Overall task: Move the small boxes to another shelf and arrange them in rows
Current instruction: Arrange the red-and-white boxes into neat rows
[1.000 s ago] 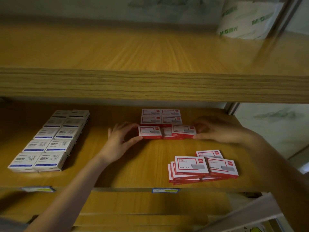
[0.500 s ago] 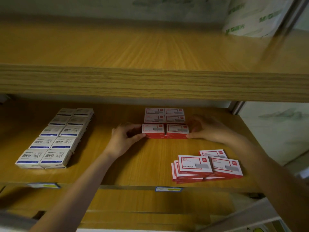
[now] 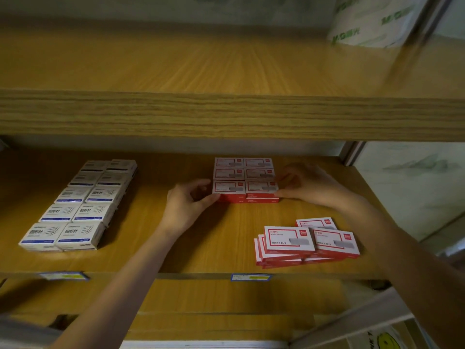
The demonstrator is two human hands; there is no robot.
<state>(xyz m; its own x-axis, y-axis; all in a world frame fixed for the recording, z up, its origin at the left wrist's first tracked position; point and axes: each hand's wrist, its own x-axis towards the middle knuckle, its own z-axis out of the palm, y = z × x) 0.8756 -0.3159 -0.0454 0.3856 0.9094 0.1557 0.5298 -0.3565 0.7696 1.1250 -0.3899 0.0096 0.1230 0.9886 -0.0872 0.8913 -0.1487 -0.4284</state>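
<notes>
- The red boxes (image 3: 243, 175) sit at the back middle of the lower shelf (image 3: 226, 248), in a block two across and three deep.
- Each box lies flat with its label up and its long axis running left to right, parallel to the shelf's front edge.
- The front row (image 3: 245, 191) shows red side faces, and on the right a second box lies under the top one.
- The left hand (image 3: 186, 205) pinches the left end of the front row, thumb at the lower front corner and fingers curled over the far corner.
- The right hand (image 3: 309, 187) holds the right end of the front row, fingers curved against it and thumb along the base.
- A loose pile (image 3: 307, 243) of the same boxes lies near the front right, flat, overlapping and slightly skewed.
- White and blue boxes (image 3: 80, 205) stand in two columns well to the left.
- A white packet (image 3: 372, 21) with green lettering rests on the upper shelf (image 3: 226, 117).
</notes>
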